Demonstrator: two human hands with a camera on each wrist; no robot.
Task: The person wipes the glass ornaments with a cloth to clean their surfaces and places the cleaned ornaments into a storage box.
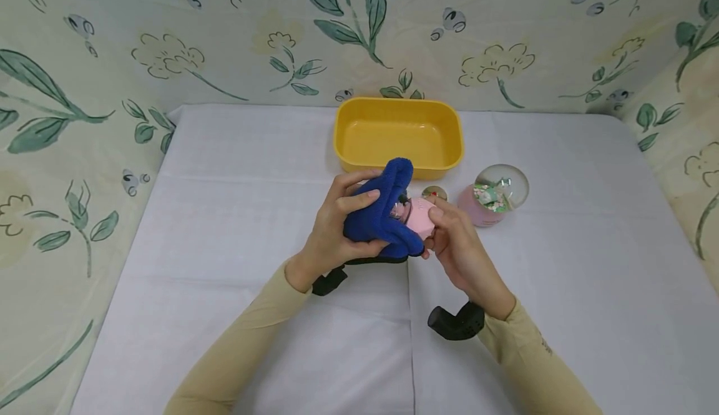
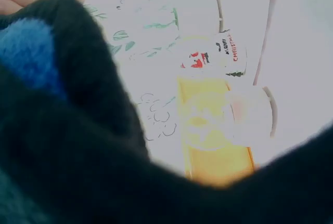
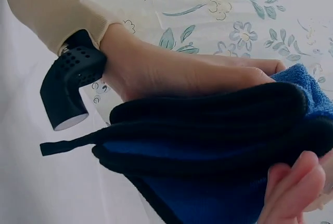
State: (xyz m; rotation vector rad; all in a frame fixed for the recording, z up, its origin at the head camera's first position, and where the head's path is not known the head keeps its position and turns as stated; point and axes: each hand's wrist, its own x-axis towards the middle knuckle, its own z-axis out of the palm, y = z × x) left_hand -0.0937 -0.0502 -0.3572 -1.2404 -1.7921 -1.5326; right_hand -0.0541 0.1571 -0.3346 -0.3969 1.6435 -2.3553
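A blue towel [image 1: 367, 215] with dark edging is folded around a snow globe with a pink base [image 1: 420, 218]. My left hand [image 1: 337, 228] grips the towel from the left, its fingers over the top and thumb below. From the right, my right hand [image 1: 457, 240] pinches the pink base, which sticks out of the cloth. Most of the globe's dome is hidden in the towel. In the right wrist view the towel's dark edging [image 3: 208, 109] hangs in layers below the left hand, with right fingertips [image 3: 302, 182] in front.
A yellow basin [image 1: 399, 134] stands at the back of the white-covered table [image 1: 236, 215]. Right of the hands is another pink-based snow globe [image 1: 485, 209]. A smaller globe [image 1: 434, 192] shows behind the right hand. Patterned cloth [image 1: 224, 40] hangs behind.
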